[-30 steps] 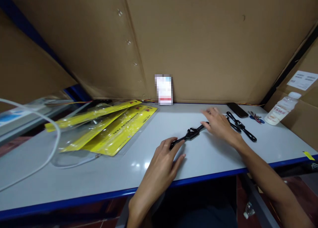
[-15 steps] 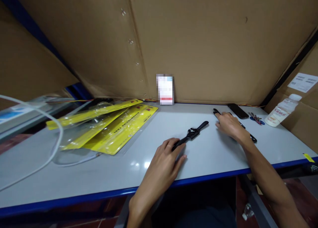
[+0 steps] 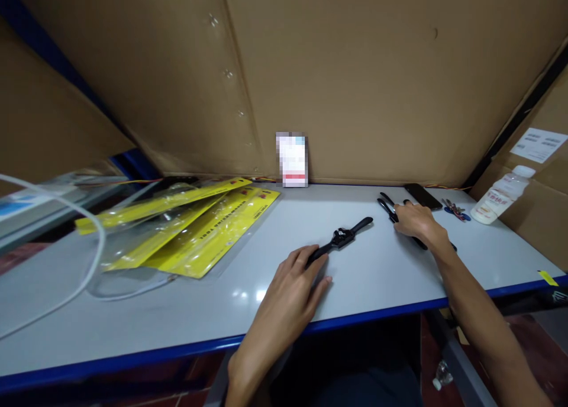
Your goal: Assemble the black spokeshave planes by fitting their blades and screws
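Observation:
A black spokeshave lies slanted on the grey tabletop, its far handle free. My left hand has its fingers closed over the near handle, the thumb held apart below. Farther right, my right hand is closed over the middle of a second black spokeshave. Just behind that one lies a third spokeshave, with only its ends showing past the hand. The right fingertips are partly hidden.
Yellow clear-fronted packages are heaped at left, near a white cable. A lit phone-like screen leans on the cardboard wall. A dark phone, keys and a white bottle stand or lie at right.
One spokeshave under my right hand has come toward me and to the left, apart from the one behind it. My left hand has stayed on its spokeshave.

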Available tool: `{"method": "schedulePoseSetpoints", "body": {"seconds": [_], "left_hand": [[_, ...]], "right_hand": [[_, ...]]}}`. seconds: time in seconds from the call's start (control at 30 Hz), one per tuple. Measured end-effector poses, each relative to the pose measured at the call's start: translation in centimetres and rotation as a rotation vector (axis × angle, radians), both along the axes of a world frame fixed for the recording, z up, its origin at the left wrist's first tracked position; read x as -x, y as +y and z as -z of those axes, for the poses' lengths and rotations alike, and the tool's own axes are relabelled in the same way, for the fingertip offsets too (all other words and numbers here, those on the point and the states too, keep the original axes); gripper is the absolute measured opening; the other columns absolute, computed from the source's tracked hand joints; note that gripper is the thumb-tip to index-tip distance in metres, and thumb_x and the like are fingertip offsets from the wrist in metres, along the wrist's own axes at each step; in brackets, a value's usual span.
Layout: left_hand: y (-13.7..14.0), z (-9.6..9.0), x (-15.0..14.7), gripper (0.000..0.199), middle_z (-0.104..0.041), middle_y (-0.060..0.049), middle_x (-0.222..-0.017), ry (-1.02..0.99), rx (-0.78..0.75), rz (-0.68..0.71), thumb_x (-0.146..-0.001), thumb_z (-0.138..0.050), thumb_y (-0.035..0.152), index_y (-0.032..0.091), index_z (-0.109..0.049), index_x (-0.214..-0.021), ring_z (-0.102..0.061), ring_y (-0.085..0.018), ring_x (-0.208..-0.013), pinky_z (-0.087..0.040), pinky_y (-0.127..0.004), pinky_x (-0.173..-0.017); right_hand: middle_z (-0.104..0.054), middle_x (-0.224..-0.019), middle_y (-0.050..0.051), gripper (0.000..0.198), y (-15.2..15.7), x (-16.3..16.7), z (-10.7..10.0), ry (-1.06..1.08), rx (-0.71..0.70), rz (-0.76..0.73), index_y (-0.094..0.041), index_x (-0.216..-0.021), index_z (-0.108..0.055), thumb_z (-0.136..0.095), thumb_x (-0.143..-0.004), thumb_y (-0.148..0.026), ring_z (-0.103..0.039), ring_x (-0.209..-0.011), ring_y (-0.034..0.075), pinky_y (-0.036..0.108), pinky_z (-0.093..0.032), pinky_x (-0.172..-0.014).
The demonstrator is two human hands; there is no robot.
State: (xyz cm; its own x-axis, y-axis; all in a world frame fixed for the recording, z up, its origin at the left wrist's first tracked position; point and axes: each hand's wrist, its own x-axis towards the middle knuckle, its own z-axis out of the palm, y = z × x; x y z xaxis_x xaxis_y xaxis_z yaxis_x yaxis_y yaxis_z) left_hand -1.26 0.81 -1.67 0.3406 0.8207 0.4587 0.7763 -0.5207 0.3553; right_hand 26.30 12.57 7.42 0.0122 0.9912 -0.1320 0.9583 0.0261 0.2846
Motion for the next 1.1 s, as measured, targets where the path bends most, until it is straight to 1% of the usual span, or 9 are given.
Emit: {"method": "schedulePoseSetpoints", "body": {"seconds": [0.27, 0.47, 0.57, 0.67, 0.73, 0.8, 0.9, 1.0, 1.1], "left_hand": [[0.2, 0.1, 0.1, 0.033, -0.059, -0.012, -0.137, 0.004, -0.019, 0.008, -0.103, -0.047, 0.032, 0.020, -0.065, -0.127, -0.051, -0.032, -0.128, -0.051, -0.056, -0.102], [0.1, 0.1, -0.1, 0.033, -0.059, -0.013, -0.137, 0.014, -0.024, 0.017, -0.101, -0.049, 0.031, 0.022, -0.064, -0.130, -0.052, -0.034, -0.128, -0.052, -0.057, -0.101], [-0.2, -0.4, 0.0, 0.036, -0.054, -0.013, -0.145, 0.041, -0.029, 0.045, -0.102, -0.049, 0.030, 0.024, -0.061, -0.135, -0.050, -0.034, -0.133, -0.051, -0.056, -0.105], [-0.5, -2.1, -0.1, 0.038, -0.051, -0.011, -0.148, 0.036, -0.023, 0.072, -0.104, -0.047, 0.034, 0.027, -0.056, -0.140, -0.051, -0.031, -0.134, -0.050, -0.054, -0.108], [-0.6, -3.8, -0.7, 0.037, -0.056, -0.010, -0.142, 0.025, -0.020, 0.108, -0.105, -0.046, 0.035, 0.028, -0.055, -0.140, -0.056, -0.029, -0.129, -0.052, -0.050, -0.105], [-0.8, -5.7, -2.1, 0.036, -0.061, -0.009, -0.135, 0.044, -0.030, 0.180, -0.106, -0.043, 0.034, 0.027, -0.054, -0.139, -0.060, -0.027, -0.121, -0.054, -0.048, -0.101], [-1.5, -8.3, -5.4, 0.030, -0.066, -0.011, -0.123, 0.155, -0.071, 0.253, -0.104, -0.047, 0.028, 0.020, -0.060, -0.129, -0.063, -0.029, -0.114, -0.055, -0.050, -0.095], [-3.0, -10.6, -9.1, 0.022, -0.070, -0.010, -0.109, 0.277, -0.129, 0.469, -0.102, -0.051, 0.028, 0.018, -0.065, -0.115, -0.065, -0.028, -0.106, -0.054, -0.046, -0.093], [-4.4, -12.1, -11.7, 0.020, -0.071, -0.009, -0.092, 0.376, -0.223, 0.764, -0.100, -0.054, 0.030, 0.015, -0.068, -0.102, -0.067, -0.024, -0.090, -0.055, -0.039, -0.078]], "right_hand": [[-0.068, -0.121, 0.026, 0.039, -0.1, 1.0, 1.2, -0.023, -0.059, -0.050, -0.007, -0.121, -0.069, -0.047, -0.089, -0.005, -0.068, -0.109, 0.030, 0.033, -0.050, -0.085], [-0.068, -0.120, 0.026, 0.039, 0.0, 1.0, 1.6, -0.022, -0.098, -0.082, -0.006, -0.122, -0.068, -0.047, -0.089, -0.006, -0.068, -0.109, 0.031, 0.034, -0.050, -0.085], [-0.069, -0.120, 0.025, 0.039, 0.2, 0.9, 1.6, -0.017, -0.104, -0.096, -0.007, -0.122, -0.068, -0.047, -0.089, -0.008, -0.068, -0.109, 0.031, 0.033, -0.050, -0.084], [-0.069, -0.120, 0.025, 0.039, 0.3, 0.9, 1.6, -0.008, -0.103, -0.101, -0.007, -0.120, -0.069, -0.047, -0.089, -0.007, -0.069, -0.107, 0.031, 0.034, -0.052, -0.083], [-0.069, -0.119, 0.025, 0.038, 0.3, 0.9, 1.7, 0.001, -0.105, -0.099, -0.008, -0.119, -0.071, -0.048, -0.088, -0.007, -0.069, -0.107, 0.031, 0.034, -0.052, -0.083], [-0.070, -0.119, 0.025, 0.037, 0.4, 0.9, 1.9, 0.010, -0.112, -0.098, -0.008, -0.118, -0.071, -0.050, -0.088, -0.007, -0.069, -0.107, 0.030, 0.033, -0.052, -0.083], [-0.070, -0.119, 0.025, 0.036, 0.5, 0.9, 2.1, 0.022, -0.128, -0.106, -0.007, -0.118, -0.071, -0.051, -0.089, -0.009, -0.068, -0.109, 0.030, 0.033, -0.051, -0.085], [-0.070, -0.117, 0.026, 0.035, 0.5, 0.9, 2.3, 0.031, -0.147, -0.124, -0.007, -0.118, -0.071, -0.050, -0.090, -0.008, -0.068, -0.110, 0.029, 0.033, -0.050, -0.086], [-0.071, -0.113, 0.026, 0.036, 0.6, 0.9, 2.6, 0.037, -0.156, -0.133, -0.005, -0.116, -0.072, -0.048, -0.089, -0.004, -0.069, -0.106, 0.030, 0.034, -0.050, -0.084]]}}
